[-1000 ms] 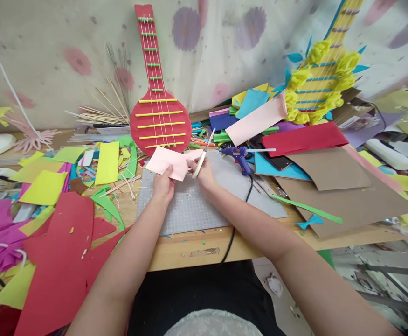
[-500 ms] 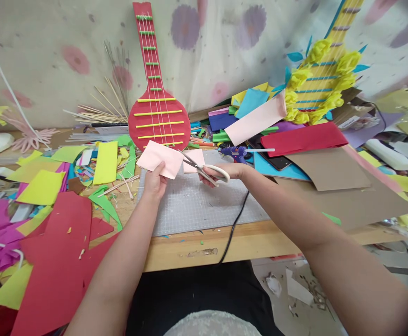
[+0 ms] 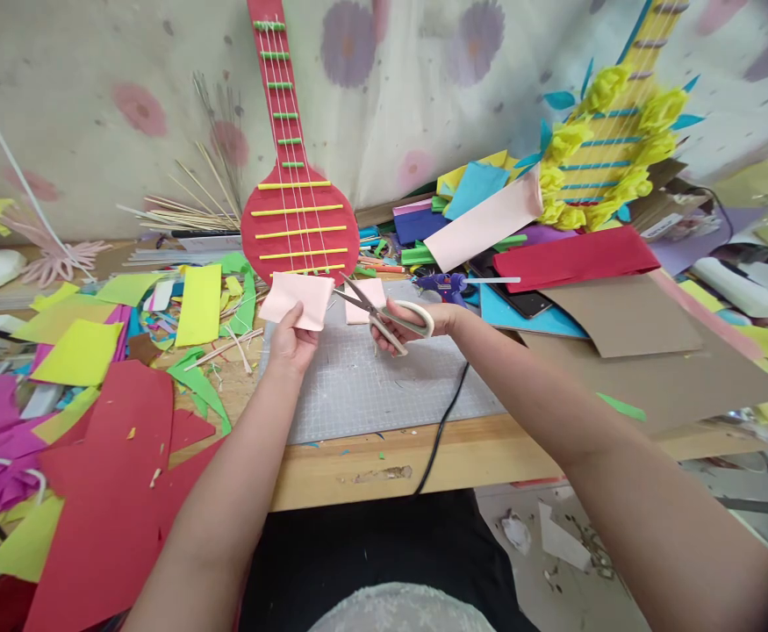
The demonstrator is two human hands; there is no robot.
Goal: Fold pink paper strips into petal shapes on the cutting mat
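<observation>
My left hand [image 3: 296, 341] pinches a pale pink paper piece [image 3: 295, 298] by its lower edge, thumb on the front face. In my right hand [image 3: 393, 329] is a pair of scissors [image 3: 410, 319] with white handles. Their blades are spread and point left, close to the right edge of the paper but apart from it. Behind the blades a second pale pink piece [image 3: 371, 294] lies on the grey cutting mat [image 3: 384, 395]. Just beyond the mat stands a red paper instrument [image 3: 300, 230] with yellow and green bars and white strings.
A purple glue gun [image 3: 442, 285] lies right of the scissors, and a black cord [image 3: 446, 430] crosses the mat's front edge. Red paper [image 3: 117, 474] and yellow scraps cover the left side. Brown sheets [image 3: 627, 316] and a red strip [image 3: 574, 258] lie right. A yellow flowered instrument [image 3: 598, 154] leans behind.
The scissor blades have opened wider and come away from the paper. The held paper has turned and shifted slightly left, with its right corner no longer reaching the blades.
</observation>
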